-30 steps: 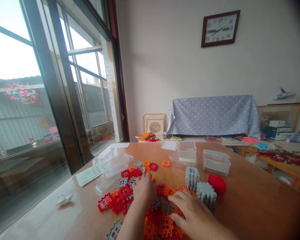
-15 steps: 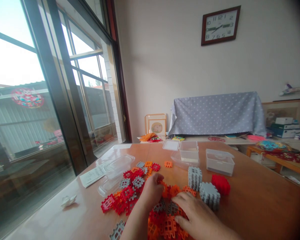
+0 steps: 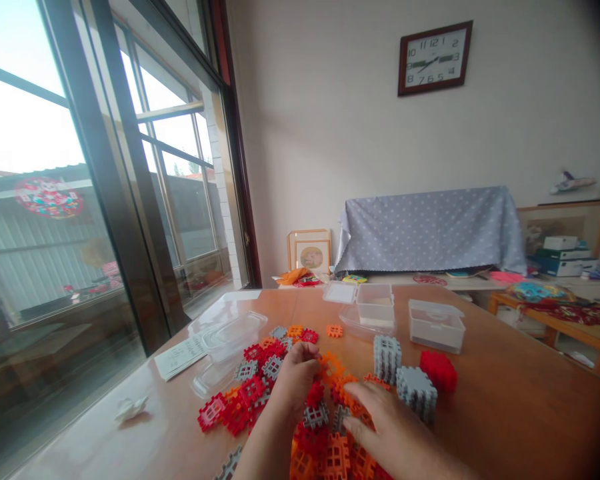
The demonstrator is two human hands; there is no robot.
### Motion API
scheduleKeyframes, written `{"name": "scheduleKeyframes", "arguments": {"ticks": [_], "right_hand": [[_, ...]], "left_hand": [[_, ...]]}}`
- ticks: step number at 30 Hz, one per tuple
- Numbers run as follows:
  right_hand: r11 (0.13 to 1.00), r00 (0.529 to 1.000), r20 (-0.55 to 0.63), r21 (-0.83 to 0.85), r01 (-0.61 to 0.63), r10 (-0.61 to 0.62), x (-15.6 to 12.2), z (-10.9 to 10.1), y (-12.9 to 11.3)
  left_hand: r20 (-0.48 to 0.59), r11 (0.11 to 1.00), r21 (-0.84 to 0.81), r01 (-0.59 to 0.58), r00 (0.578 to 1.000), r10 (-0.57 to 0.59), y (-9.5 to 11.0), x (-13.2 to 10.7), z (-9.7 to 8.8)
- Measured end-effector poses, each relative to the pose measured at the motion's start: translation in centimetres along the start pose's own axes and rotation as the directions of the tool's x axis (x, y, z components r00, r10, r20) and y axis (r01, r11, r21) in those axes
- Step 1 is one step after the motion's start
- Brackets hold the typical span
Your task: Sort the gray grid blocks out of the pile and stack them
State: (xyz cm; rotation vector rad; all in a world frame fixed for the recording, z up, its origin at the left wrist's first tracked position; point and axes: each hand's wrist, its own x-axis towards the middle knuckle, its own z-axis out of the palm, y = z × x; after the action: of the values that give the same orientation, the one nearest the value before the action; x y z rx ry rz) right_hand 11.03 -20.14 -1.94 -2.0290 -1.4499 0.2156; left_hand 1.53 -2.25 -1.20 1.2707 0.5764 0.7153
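A heap of notched plastic building blocks with window-like holes, in red, orange and grey, spreads over the table; one orange block [image 3: 336, 456] lies at its front. Over the middle of the heap, my left hand [image 3: 300, 373] has its fingers curled together; whatever they may grip is hidden. My right hand [image 3: 380, 417] rests at the heap's right side, thumb and fingers apart, with a grey block [image 3: 341, 419] near the thumb. Beyond it stand a grey stack [image 3: 387, 359], a second grey stack [image 3: 417, 392] and a red stack [image 3: 438, 371].
Clear plastic boxes stand at the back, one in the middle [image 3: 375, 305] and one on the right [image 3: 436, 327]. Transparent lids [image 3: 235, 333] and a written paper [image 3: 180, 357] lie left. A crumpled white tissue [image 3: 131, 409] sits near the left edge.
My left hand has shifted slightly left, its fingers still curled, uncovering orange and red blocks beside it. My right hand stays at the heap's right side. The view has turned a little.
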Motion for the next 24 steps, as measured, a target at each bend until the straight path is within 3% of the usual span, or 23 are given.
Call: {"name": "scheduleKeyframes", "arguments": {"ticks": [6, 13, 16, 18, 20, 22, 24], "right_hand": [[0.987, 0.969, -0.194, 0.069, -0.143, 0.154, 0.6, 0.5, 0.7], [0.977, 0.953, -0.23, 0.128, -0.17, 0.196, 0.8, 0.5, 1.1], [0.979, 0.958, -0.22, 0.129, -0.157, 0.183, 0.6, 0.2, 1.1], [0.986, 0.965, -0.215, 0.11, -0.127, 0.149, 0.5, -0.1, 1.2], [0.991, 0.971, -0.202, 0.069, -0.113, 0.124, 0.5, -0.4, 1.3], [0.995, 0.978, -0.182, 0.008, -0.099, 0.099, 0.4, -0.6, 1.3], [0.996, 0.986, -0.155, -0.05, -0.071, 0.062, 0.4, -0.6, 1.2]], "left_hand": [[0.071, 0.981, -0.158, 0.115, 0.992, -0.105, -0.1, -1.1, 1.8], [0.135, 0.965, -0.194, 0.174, 0.98, -0.15, 0.0, -1.8, 2.8], [0.089, 0.991, -0.08, 0.111, 0.991, -0.104, -0.3, -1.3, 2.2], [-0.014, 0.995, 0.096, -0.009, 1.0, 0.011, -0.6, -0.7, 1.4], [-0.113, 0.952, 0.288, -0.102, 0.984, 0.14, -0.8, 0.1, 0.6], [-0.166, 0.914, 0.388, -0.116, 0.967, 0.193, -1.0, 0.7, -0.2], [-0.192, 0.922, 0.378, -0.087, 0.967, 0.17, -1.1, 1.2, -0.7]]}}
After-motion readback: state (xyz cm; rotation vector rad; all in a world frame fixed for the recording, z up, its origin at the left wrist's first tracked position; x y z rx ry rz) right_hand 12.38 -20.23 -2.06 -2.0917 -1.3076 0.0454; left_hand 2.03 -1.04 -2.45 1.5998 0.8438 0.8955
